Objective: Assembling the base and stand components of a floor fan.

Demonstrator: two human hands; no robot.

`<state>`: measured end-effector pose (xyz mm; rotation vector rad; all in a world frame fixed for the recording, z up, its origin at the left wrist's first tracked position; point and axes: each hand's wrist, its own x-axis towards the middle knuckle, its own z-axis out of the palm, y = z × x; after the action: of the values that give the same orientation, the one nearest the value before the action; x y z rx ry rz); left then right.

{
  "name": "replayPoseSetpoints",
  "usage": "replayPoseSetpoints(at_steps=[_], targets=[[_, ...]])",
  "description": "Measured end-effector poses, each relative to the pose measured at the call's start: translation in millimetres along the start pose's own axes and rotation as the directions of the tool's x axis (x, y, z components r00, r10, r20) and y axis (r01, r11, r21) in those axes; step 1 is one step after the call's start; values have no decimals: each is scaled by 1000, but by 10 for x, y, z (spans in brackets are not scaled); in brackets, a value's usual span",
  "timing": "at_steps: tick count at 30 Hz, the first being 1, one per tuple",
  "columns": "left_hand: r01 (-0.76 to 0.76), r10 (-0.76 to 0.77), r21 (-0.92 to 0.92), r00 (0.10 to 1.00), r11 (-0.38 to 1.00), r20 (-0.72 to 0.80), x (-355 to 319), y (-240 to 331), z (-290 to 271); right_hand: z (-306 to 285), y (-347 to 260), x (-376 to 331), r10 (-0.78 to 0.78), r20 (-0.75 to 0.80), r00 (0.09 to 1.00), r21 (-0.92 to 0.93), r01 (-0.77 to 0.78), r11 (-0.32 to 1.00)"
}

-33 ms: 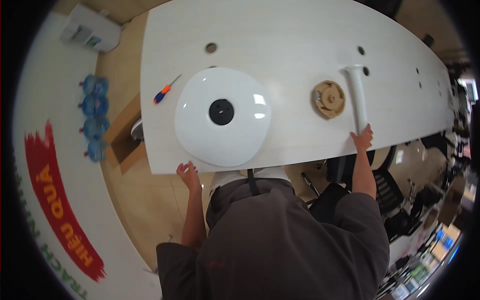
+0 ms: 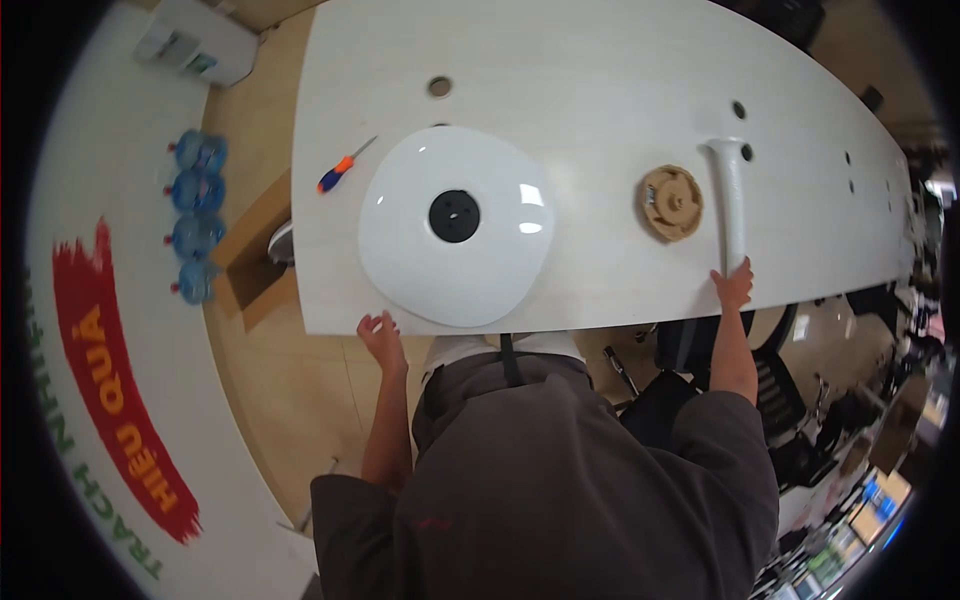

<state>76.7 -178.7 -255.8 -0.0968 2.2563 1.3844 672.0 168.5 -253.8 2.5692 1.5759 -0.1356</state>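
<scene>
Hands rest at the near edge of a long pale table [image 2: 600,60]. The right hand [image 2: 733,285], right of centre in the frame, is wrapped around the lower end of a white tube [image 2: 731,195]; the tube lies flat, its long axis running almost straight up the frame, flared end pointing away from the person toward the table's far side. The left hand [image 2: 380,335], lower centre-left, has its fingers spread and loose, holding nothing, just beside the rim of a large white rounded disc [image 2: 400,240] with a black hub at its middle. Between disc and tube sits a tan ribbed round part [image 2: 671,203], just left of the tube. A screwdriver [image 2: 343,167] with an orange and blue handle lies upper left of the disc, tilted, tip up-right. At far left, four blue water bottles [image 2: 193,220] stand in a column on the floor. Below them runs a red brush-stroke floor sign [image 2: 110,400] with yellow and green lettering. A white box [image 2: 195,45] sits at the upper left.
</scene>
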Motion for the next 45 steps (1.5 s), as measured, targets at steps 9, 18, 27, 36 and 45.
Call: replayPoseSetpoints(at_steps=[9, 18, 27, 36, 45], targets=[[-282, 282, 14, 959, 959, 5, -22, 473, 205, -79, 137, 208, -187, -178, 966, 332, 238, 913], [-391, 550, -423, 749, 817, 370, -220, 1367, 724, -3082, -1001, -1969, -625, 38, 780, 161, 613, 774], [574, 238, -357, 275, 737, 932, -172, 1498, 550, -4133, -2601, -3746, -851, 223, 476, -328, 859, 394], [786, 146, -340, 311, 516, 939, -40, 1218, 610, -4555, -2880, -3710, -903, -9, 429, -211, 882, 421], [848, 246, -315, 227, 426, 942, 60, 1050, 741, -3477, -3262, -3639, -833, -518, 191, 720, 624, -305]])
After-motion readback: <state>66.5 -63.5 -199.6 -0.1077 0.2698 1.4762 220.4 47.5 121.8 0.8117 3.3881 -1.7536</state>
